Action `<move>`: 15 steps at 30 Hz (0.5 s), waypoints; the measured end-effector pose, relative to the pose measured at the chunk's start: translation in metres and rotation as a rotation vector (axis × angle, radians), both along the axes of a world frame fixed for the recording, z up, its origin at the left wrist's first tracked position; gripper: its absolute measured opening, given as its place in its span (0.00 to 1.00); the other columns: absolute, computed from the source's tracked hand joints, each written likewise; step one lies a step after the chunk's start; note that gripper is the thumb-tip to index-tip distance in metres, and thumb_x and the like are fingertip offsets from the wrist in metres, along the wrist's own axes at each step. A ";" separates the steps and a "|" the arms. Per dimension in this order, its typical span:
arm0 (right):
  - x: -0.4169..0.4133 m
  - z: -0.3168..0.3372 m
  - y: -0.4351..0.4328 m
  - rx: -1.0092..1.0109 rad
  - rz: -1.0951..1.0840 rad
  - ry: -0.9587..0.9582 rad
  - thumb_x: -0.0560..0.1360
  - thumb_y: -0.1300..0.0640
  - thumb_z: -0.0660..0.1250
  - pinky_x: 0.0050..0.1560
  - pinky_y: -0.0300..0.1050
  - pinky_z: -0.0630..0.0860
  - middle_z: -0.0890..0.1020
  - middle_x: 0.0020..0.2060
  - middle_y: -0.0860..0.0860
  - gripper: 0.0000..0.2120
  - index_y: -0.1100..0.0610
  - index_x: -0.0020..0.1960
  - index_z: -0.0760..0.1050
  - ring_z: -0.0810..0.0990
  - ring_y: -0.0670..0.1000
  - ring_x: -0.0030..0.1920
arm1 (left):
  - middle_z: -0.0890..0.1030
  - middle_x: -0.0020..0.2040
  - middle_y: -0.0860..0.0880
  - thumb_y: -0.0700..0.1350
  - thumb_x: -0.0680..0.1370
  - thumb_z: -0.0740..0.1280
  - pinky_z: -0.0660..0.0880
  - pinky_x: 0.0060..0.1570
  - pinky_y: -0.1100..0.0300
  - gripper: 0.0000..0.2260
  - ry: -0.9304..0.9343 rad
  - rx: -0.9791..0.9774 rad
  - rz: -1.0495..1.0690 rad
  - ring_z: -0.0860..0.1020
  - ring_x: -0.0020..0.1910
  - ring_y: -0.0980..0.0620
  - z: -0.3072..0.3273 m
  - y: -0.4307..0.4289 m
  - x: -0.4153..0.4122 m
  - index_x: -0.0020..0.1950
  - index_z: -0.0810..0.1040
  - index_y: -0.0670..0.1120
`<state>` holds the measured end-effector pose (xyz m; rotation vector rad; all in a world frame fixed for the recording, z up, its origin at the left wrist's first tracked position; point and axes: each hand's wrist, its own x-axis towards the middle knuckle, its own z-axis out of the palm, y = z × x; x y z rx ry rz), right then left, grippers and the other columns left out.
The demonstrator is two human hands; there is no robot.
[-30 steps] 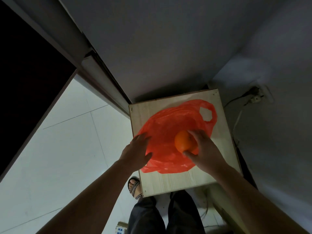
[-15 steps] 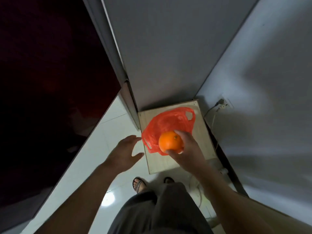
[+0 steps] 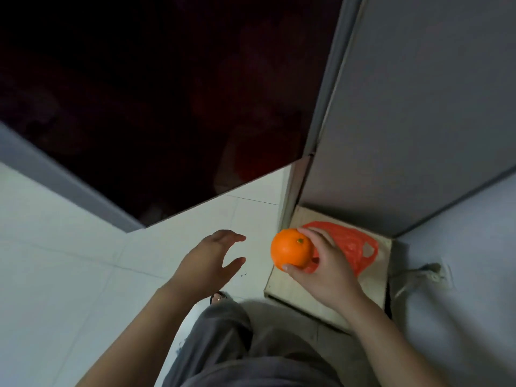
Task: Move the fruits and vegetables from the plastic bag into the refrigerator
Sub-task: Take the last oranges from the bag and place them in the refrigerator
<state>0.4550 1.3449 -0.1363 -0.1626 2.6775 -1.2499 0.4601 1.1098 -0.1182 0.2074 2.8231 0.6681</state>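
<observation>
My right hand (image 3: 325,270) grips an orange (image 3: 290,249), held in the air just left of the low wooden stand (image 3: 374,286). The red plastic bag (image 3: 351,247) lies flat and slack on that stand, behind the hand. My left hand (image 3: 210,262) hovers over the floor to the left, holding nothing, fingers loosely spread. The refrigerator fills the top: its dark glossy front (image 3: 167,93) to the left and its grey side panel (image 3: 405,121) above the stand.
White tiled floor (image 3: 69,275) spreads to the left. A wall socket with a plugged cable (image 3: 435,275) sits on the grey wall at right. My grey trousers (image 3: 245,344) and a sandalled foot (image 3: 217,297) are below.
My right hand lifted the orange out of the bag and carried it left, off the stand. My left hand let go of the bag and moved left. The view swung toward the refrigerator front.
</observation>
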 end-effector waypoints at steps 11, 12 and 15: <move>0.004 0.016 -0.107 -0.110 0.448 -0.009 0.65 0.48 0.75 0.58 0.47 0.75 0.64 0.62 0.37 0.33 0.43 0.66 0.65 0.69 0.43 0.61 | 0.71 0.67 0.57 0.54 0.77 0.63 0.74 0.57 0.58 0.19 -0.032 -0.047 0.448 0.76 0.56 0.55 0.034 -0.084 0.095 0.67 0.68 0.56; 0.003 0.018 -0.117 -0.108 0.481 -0.013 0.65 0.47 0.75 0.58 0.47 0.75 0.64 0.63 0.37 0.33 0.42 0.66 0.64 0.69 0.43 0.61 | 0.70 0.67 0.56 0.54 0.77 0.63 0.74 0.58 0.59 0.19 -0.028 -0.053 0.471 0.75 0.58 0.55 0.035 -0.089 0.099 0.68 0.68 0.56; 0.004 0.025 -0.145 -0.091 0.561 -0.028 0.66 0.46 0.74 0.59 0.45 0.74 0.62 0.63 0.36 0.33 0.39 0.66 0.62 0.68 0.43 0.62 | 0.70 0.68 0.56 0.53 0.77 0.62 0.70 0.60 0.62 0.19 -0.025 -0.047 0.518 0.72 0.63 0.54 0.037 -0.103 0.104 0.68 0.67 0.56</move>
